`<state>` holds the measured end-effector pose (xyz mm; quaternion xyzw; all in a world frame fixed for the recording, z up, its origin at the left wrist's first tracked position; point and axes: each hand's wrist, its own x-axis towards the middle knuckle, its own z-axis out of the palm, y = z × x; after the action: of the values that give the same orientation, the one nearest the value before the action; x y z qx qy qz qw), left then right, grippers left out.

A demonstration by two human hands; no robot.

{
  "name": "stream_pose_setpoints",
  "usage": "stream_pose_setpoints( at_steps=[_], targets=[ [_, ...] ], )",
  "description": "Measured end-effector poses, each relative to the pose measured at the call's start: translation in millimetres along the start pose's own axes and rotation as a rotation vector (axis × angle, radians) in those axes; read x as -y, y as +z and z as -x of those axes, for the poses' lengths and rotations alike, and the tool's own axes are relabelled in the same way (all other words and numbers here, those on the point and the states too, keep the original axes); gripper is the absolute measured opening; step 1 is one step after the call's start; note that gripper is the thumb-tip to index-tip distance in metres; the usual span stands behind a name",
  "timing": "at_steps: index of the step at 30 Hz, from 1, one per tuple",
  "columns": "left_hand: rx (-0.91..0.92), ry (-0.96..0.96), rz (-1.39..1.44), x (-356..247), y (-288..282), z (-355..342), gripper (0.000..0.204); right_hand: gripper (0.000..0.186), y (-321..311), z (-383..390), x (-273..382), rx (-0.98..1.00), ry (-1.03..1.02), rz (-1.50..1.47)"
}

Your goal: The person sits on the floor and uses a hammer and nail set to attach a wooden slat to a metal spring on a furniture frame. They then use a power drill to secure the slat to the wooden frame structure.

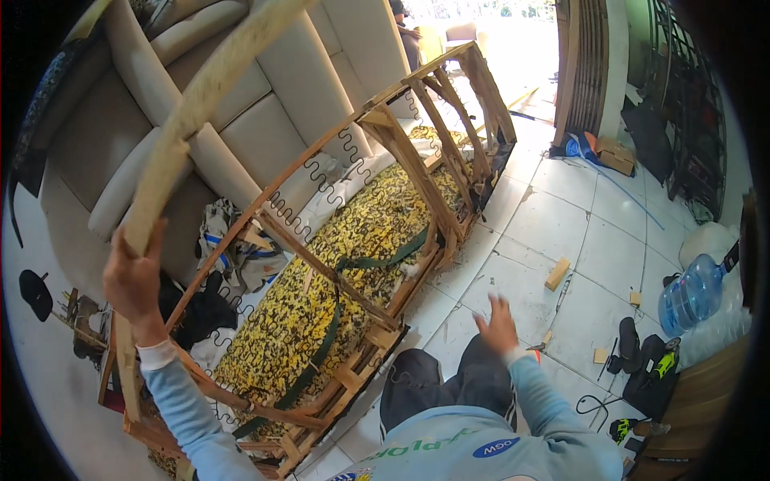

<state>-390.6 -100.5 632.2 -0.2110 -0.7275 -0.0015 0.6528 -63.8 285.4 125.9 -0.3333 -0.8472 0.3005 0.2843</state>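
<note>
My left hand [132,280] grips a long pale wooden plank [192,112] that rises from the left of the view past its top edge. Below and right of it lies a stripped wooden sofa frame [437,152] with serpentine springs [313,168], green straps [377,260] and yellow speckled foam [281,313] showing inside. My right hand [497,325] is open above the tiled floor [601,232], right of the frame, with nothing in it.
Beige sofa pieces [273,136] stand behind the frame. At right are a blue water jug [686,293], a black bag [642,381], shoes [630,345], cardboard [618,156] and wood offcuts [556,272]. A person [409,40] is near the bright doorway at the back.
</note>
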Motion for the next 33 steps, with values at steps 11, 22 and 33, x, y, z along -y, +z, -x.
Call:
stream_pose_setpoints(
  at_steps=[11, 22, 33],
  targets=[
    [-0.255, 0.594, 0.457, -109.8, -77.3, -43.7, 0.032, 0.082, -207.0, -38.3, 286.7, -0.735, -0.753, 0.241],
    [0.16, 0.811, 1.051, -244.1, -29.3, 43.5, 0.053, 0.059, -200.1, 60.6, 192.5, 0.25, 0.059, -0.168],
    [0.588, 0.349, 0.628, -236.7, 139.0, 32.6, 0.08, 0.048, -161.9, 103.9, -1.6, -0.143, 0.736, 0.051]
  ],
)
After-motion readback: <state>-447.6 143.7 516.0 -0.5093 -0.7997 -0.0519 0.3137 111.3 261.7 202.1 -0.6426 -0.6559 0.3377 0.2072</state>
